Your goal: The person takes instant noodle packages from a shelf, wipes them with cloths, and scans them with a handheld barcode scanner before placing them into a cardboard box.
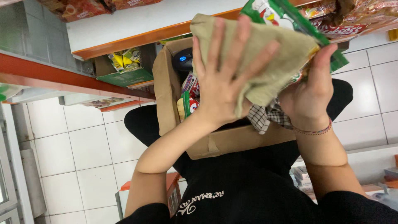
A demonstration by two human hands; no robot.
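White tiled floor (89, 145), shop shelf (137, 25)

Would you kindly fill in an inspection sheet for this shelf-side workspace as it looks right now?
Surface: white shelf with orange edge, packets on it.
Job's things: beige cloth pressed against a green snack packet; a checked cloth hangs below.
Clutter: open cardboard box on the lap, holding packets and a dark handheld device.
Hands: left hand spread flat on the beige cloth; right hand grips the packet, woven bracelet on its wrist.
Cables: nothing seen.
Surroundings: white tiled floor, lower shelves with stock.
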